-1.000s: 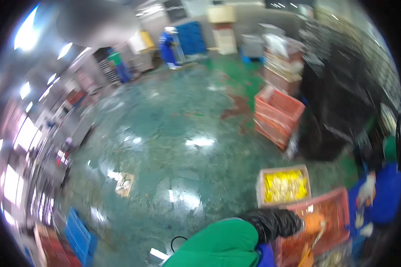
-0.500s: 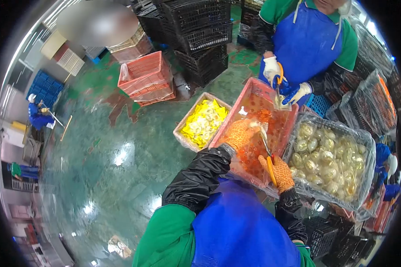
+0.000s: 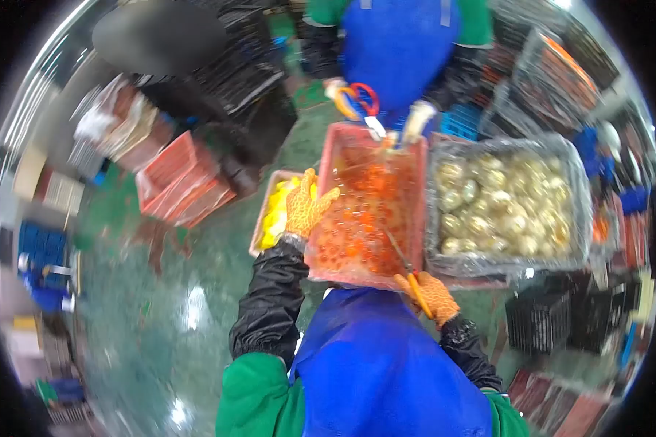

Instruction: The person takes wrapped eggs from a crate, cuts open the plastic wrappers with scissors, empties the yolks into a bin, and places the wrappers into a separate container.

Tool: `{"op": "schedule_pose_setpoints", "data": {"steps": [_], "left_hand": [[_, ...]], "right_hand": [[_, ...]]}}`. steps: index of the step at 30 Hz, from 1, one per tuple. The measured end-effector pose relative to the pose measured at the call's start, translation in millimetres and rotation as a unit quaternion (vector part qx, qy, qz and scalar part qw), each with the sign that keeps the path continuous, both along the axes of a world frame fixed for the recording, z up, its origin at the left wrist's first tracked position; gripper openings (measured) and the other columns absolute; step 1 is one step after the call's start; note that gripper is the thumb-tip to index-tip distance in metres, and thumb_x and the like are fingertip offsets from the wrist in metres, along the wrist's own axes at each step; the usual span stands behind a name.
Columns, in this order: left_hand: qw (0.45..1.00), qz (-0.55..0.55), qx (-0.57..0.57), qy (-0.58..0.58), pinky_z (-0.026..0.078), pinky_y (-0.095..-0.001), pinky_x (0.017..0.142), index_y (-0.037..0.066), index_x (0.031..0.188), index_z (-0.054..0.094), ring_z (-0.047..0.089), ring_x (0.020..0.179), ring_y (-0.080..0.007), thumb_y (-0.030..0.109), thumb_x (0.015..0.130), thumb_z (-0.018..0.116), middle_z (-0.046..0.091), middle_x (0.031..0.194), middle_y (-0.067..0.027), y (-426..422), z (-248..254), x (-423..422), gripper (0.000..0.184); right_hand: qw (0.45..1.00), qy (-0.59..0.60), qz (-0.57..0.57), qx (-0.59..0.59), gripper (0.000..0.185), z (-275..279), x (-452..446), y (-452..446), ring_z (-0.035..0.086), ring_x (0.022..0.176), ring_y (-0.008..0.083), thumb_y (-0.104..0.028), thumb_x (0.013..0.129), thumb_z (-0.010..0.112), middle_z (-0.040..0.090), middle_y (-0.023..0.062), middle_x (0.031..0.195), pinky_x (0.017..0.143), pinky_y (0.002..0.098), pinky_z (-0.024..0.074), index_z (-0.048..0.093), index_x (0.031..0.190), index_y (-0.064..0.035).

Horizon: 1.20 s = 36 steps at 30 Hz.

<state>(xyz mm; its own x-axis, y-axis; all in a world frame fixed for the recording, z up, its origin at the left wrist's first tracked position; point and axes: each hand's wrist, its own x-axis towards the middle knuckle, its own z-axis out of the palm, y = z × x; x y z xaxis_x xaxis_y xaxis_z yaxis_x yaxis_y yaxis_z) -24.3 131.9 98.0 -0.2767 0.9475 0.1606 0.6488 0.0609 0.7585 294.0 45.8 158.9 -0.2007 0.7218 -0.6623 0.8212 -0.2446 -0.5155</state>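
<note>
My left hand (image 3: 308,206), in an orange patterned glove, is open with fingers spread, above the border between the small crate of yellow and whitish pieces (image 3: 275,211) and the pink crate (image 3: 419,211). It holds nothing. Orange-red pieces (image 3: 357,240) lie in cloudy liquid inside the pink crate. My right hand (image 3: 435,297), gloved alike, grips the orange handles of scissors (image 3: 408,266) at the crate's near right corner. The blades point up and left over the liquid. Right of it, a plastic-lined crate (image 3: 583,211) holds many pale, rounded shellfish (image 3: 503,207).
Across the pink crate stands a co-worker in a blue apron (image 3: 401,51), with orange-and-red-handled scissors (image 3: 359,102) at one gloved hand. Pink crates (image 3: 182,182) stand at left on the wet green floor (image 3: 160,313); black crates (image 3: 539,320) stand at right.
My left hand has moved left from over the pink crate; the pale piece it held is gone from it. The scissors stay in my right hand. The whole view has shifted.
</note>
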Motion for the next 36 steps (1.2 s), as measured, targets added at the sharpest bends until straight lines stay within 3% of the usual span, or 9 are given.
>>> {"op": "schedule_pose_setpoints", "data": {"steps": [2,7,9,10,15,19,22,31,36], "left_hand": [[0.98,-0.058,0.045,-0.184,0.044,-0.0388,0.097,-0.002,0.127,0.051,0.056,0.114,-0.0323,0.036,0.078,0.073,0.06,0.121,-0.0196,14.2,-2.8,46.7,0.066],[0.953,-0.289,0.04,-0.082,0.045,-0.0384,0.095,0.0,0.124,0.055,0.058,0.111,-0.0324,0.036,0.078,0.072,0.061,0.119,-0.0179,38.9,19.4,166.8,0.06],[0.922,-0.376,0.016,-0.092,0.045,-0.0399,0.093,0.002,0.124,0.055,0.058,0.11,-0.0318,0.034,0.079,0.07,0.062,0.118,-0.0174,45.9,26.3,210.7,0.058],[0.915,-0.394,0.069,-0.049,0.046,-0.0399,0.09,0.003,0.126,0.054,0.059,0.107,-0.0318,0.034,0.079,0.069,0.062,0.116,-0.0168,52.6,18.8,230.5,0.058],[0.888,-0.414,0.201,0.028,0.048,-0.0408,0.085,0.003,0.131,0.049,0.062,0.098,-0.0323,0.035,0.078,0.069,0.064,0.111,-0.0163,70.7,23.7,316.1,0.065],[0.918,-0.36,0.011,-0.167,0.043,-0.0429,0.093,0.003,0.137,0.041,0.057,0.106,-0.0342,0.037,0.075,0.07,0.062,0.115,-0.0175,68.0,75.1,361.1,0.077],[0.896,-0.381,0.218,0.067,0.041,-0.0465,0.095,0.004,0.132,0.047,0.051,0.113,-0.0375,0.038,0.073,0.07,0.053,0.127,-0.0203,91.8,71.2,383.3,0.072],[0.824,-0.524,0.035,0.214,0.045,-0.0454,0.088,0.01,0.117,0.06,0.056,0.107,-0.0333,0.037,0.064,0.072,0.059,0.117,-0.0142,95.5,57.7,391.1,0.06],[0.835,-0.536,0.04,0.118,0.045,-0.0436,0.09,0.012,0.119,0.059,0.056,0.108,-0.0339,0.038,0.067,0.069,0.06,0.113,-0.0155,90.2,31.1,377.8,0.059]], "right_hand": [[1.0,-0.023,-0.012,-0.013,0.069,-15.5,11.2,-8.2,0.061,0.093,0.0434,-0.065,0.081,0.053,0.065,0.0261,0.094,0.079,0.0475,0.0474,0.063,0.098,0.001],[0.999,0.0,-0.039,0.034,0.064,-26.8,48.9,-36.6,0.065,0.062,0.0307,-0.06,0.084,0.055,0.064,0.0211,0.076,0.058,0.0392,0.0503,0.061,0.097,0.0021],[0.997,-0.041,-0.062,-0.002,0.073,-6.4,57.6,-45.0,0.056,0.104,0.0435,-0.065,0.082,0.052,0.06,0.0301,0.108,0.087,0.0474,0.045,0.06,0.109,0.0029],[0.998,-0.048,-0.051,0.001,0.058,-8.2,65.0,-49.6,0.057,0.101,0.0442,-0.055,0.089,0.047,0.058,0.0292,0.109,0.086,0.0473,0.0453,0.059,0.116,-0.0047],[0.99,-0.034,0.064,0.122,0.037,-30.3,110.4,-77.4,0.058,0.09,0.0443,-0.04,0.095,0.041,0.058,0.0262,0.102,0.081,0.0481,0.0464,0.059,0.118,-0.0177],[0.979,-0.05,0.068,0.187,0.039,-16.1,122.2,-86.7,0.058,0.086,0.045,-0.044,0.094,0.042,0.058,0.0263,0.098,0.077,0.0496,0.047,0.06,0.111,-0.0137],[0.99,-0.058,-0.109,0.063,0.032,-22.1,130.1,-88.0,0.059,0.086,0.0438,-0.028,0.093,0.046,0.056,0.0248,0.096,0.073,0.0473,0.0489,0.054,0.123,-0.0218],[0.98,-0.061,-0.063,0.181,0.042,-46.6,142.1,-90.6,0.059,0.081,0.0425,-0.045,0.092,0.048,0.058,0.0267,0.088,0.071,0.0473,0.0476,0.061,0.102,-0.0069],[0.984,-0.027,-0.172,0.022,0.067,-14.6,138.0,-75.5,0.058,0.095,0.0452,-0.065,0.085,0.047,0.061,0.0283,0.101,0.082,0.0482,0.0458,0.062,0.1,-0.001]]}}
